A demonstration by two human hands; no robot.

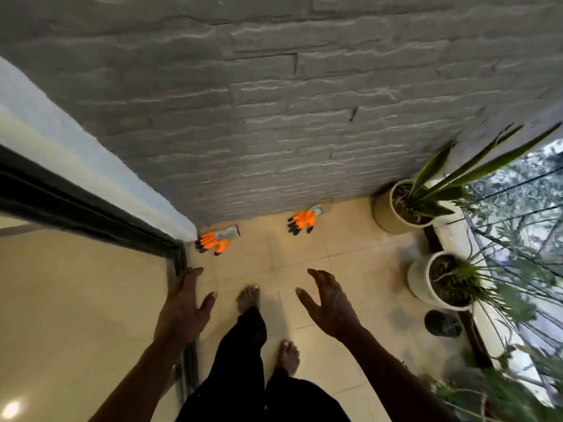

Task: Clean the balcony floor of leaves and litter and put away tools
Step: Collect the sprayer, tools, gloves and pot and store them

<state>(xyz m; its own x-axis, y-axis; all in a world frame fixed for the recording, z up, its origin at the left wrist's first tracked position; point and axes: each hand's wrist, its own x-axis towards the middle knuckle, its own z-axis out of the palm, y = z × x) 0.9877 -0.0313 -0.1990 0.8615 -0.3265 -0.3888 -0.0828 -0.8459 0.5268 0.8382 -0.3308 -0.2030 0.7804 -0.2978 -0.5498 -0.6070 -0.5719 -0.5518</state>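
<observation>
Orange glove (214,240) is lying on the balcony floor (365,263) just ahead of my left hand (182,303), second glove (301,222) ahead of my right hand (327,303). Both hands are hanging spread, empty. Probably light and floppy, so I'm aiming for the cuffs.

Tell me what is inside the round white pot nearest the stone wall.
The round white pot holds dark soil and long stiff green leaves. Anything under the soil is covered.

Both the left hand (185,303) and right hand (330,303) reach forward, fingers (316,277) relaxed and spread, holding nothing.
</observation>
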